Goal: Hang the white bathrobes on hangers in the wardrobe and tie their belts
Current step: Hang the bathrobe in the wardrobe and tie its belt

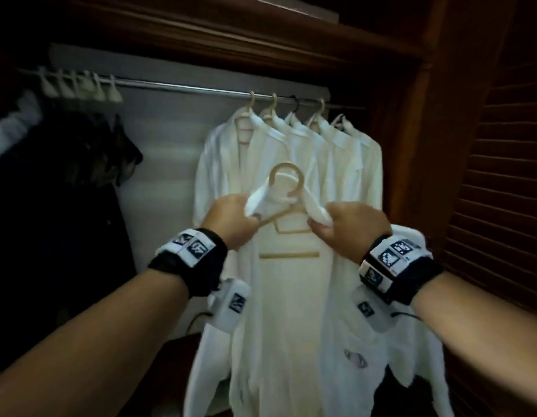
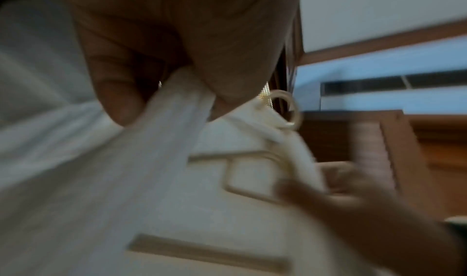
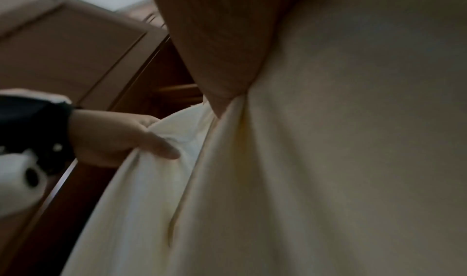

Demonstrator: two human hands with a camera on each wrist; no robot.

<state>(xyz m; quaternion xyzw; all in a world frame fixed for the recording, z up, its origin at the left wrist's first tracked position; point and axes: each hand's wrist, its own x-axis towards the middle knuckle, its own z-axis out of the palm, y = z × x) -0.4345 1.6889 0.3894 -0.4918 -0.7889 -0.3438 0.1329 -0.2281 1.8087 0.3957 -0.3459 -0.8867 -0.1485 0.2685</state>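
I hold a white bathrobe (image 1: pixel 279 311) up in front of the open wardrobe, draped on a beige hanger (image 1: pixel 286 188) whose hook rises between my hands. My left hand (image 1: pixel 234 219) grips the robe's left collar and the hanger's arm. My right hand (image 1: pixel 348 227) grips the right collar. In the left wrist view my left hand's fingers (image 2: pixel 121 92) pinch a white fold (image 2: pixel 177 108), with the hanger hook (image 2: pixel 290 108) just beyond. The right wrist view shows my right hand (image 3: pixel 222 64) pinching the cloth (image 3: pixel 328 160) and my left hand (image 3: pixel 121 138) clutching the other side.
Several white bathrobes (image 1: pixel 315 152) hang on hangers at the right end of the metal rail (image 1: pixel 183 88). Pale clips (image 1: pixel 81 85) hang at its left end above dark clothes (image 1: pixel 66 176). A louvred wooden door (image 1: pixel 501 176) stands on the right.
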